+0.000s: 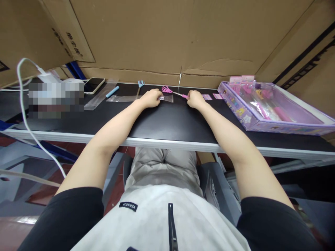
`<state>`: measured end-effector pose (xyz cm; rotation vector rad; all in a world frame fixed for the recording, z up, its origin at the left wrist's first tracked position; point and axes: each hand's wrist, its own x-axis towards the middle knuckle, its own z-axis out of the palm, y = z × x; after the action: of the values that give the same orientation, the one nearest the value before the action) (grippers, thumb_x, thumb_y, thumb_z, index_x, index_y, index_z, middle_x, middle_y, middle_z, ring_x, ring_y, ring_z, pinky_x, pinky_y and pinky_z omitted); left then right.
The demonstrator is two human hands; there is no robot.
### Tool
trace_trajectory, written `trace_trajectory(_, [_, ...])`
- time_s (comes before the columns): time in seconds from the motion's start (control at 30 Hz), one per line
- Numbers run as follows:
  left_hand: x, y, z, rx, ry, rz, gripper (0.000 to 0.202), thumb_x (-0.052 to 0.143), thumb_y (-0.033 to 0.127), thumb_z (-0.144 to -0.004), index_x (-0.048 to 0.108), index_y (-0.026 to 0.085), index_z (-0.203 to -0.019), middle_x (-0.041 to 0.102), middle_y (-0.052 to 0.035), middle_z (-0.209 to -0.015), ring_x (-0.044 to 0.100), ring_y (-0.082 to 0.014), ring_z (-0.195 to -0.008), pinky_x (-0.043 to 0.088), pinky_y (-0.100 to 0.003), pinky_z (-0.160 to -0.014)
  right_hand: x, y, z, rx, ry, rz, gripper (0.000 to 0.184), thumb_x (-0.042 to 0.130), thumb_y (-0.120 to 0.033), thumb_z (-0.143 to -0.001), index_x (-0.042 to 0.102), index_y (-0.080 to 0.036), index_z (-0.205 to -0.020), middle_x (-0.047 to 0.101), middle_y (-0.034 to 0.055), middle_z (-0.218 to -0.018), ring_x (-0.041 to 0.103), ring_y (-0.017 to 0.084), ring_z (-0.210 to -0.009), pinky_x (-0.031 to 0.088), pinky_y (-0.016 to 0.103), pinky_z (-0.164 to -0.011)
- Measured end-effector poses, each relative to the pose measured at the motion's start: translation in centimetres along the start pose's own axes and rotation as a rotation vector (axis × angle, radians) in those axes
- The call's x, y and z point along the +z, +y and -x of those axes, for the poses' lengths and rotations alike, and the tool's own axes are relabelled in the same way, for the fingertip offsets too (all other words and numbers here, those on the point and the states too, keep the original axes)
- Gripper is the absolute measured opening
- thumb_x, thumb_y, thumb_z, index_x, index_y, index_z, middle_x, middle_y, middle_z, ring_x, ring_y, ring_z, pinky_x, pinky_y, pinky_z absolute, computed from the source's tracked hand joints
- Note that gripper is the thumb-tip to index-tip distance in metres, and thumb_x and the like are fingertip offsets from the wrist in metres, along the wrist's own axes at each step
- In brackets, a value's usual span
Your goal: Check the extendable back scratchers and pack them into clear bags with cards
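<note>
Curled over a clear plastic sleeve, my left hand rests low on the black tabletop with its fingers closed on the sleeve. More clear plastic runs out from under its wrist side. My right hand is closed around the handle of a pink back scratcher, whose claw-shaped head points left, close to my left fingers. Behind my left wrist lies a blue back scratcher, its lower end hidden by the arm. Two small pink cards lie just right of my right hand.
At the right stands a purple display box with packaged pink back scratchers. Left of my hands lie a light blue stick-like piece, another clear sleeve and a phone. A white cable hangs at the far left. Cardboard walls the back.
</note>
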<state>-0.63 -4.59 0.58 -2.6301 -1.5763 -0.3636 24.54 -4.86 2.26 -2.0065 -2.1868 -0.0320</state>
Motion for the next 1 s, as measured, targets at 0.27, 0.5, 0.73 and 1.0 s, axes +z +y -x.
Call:
trace_trajectory(0.27, [-0.5,-0.1,0.3,-0.037,0.037,-0.066,0.049,0.048,0.012,-0.097,0.074,0.009,-0.139,0.07,-0.0249,-0.14,0.064,-0.0406,-0.139,0.052,-0.054,-0.115,-1.1,1.7,-0.6,-0.012,0.074,-0.164,0.038,0.053,-0.024,-0.114,0.067,-0.011,-0.146,0.072,0.0242,-0.144,0.067,0.038,-0.139,0.052,0.049,-0.118])
trace_trajectory(0.5, [-0.1,-1.8,0.0,-0.016,0.126,-0.037,0.048,0.054,0.012,-0.091,0.075,0.016,-0.134,0.071,-0.0218,-0.131,0.062,-0.0417,-0.138,0.049,-0.058,-0.116,-3.3,2.4,0.3,-0.149,0.062,-0.201,0.039,0.066,-0.043,-0.108,0.077,-0.012,-0.13,0.077,0.0183,-0.121,0.07,0.031,-0.112,0.056,0.046,-0.104])
trace_trajectory(0.73, [-0.4,-1.9,0.1,-0.021,0.143,-0.006,0.05,0.056,0.012,-0.087,0.072,0.015,-0.135,0.071,-0.0212,-0.124,0.063,-0.0404,-0.132,0.05,-0.056,-0.114,-4.2,3.3,0.5,-0.165,-0.016,-0.236,0.043,0.077,-0.052,-0.102,0.082,-0.014,-0.121,0.08,0.0143,-0.107,0.073,0.027,-0.098,0.061,0.043,-0.092])
trace_trajectory(1.0, [-0.1,-1.8,0.0,-0.03,0.138,-0.028,0.047,0.058,0.013,-0.087,0.072,0.014,-0.131,0.071,-0.0221,-0.127,0.063,-0.0415,-0.133,0.051,-0.056,-0.114,-4.9,3.5,0.9,-0.126,-0.082,-0.282,0.03,0.089,-0.046,-0.095,0.087,-0.018,-0.106,0.082,0.0109,-0.094,0.076,0.024,-0.089,0.064,0.039,-0.087])
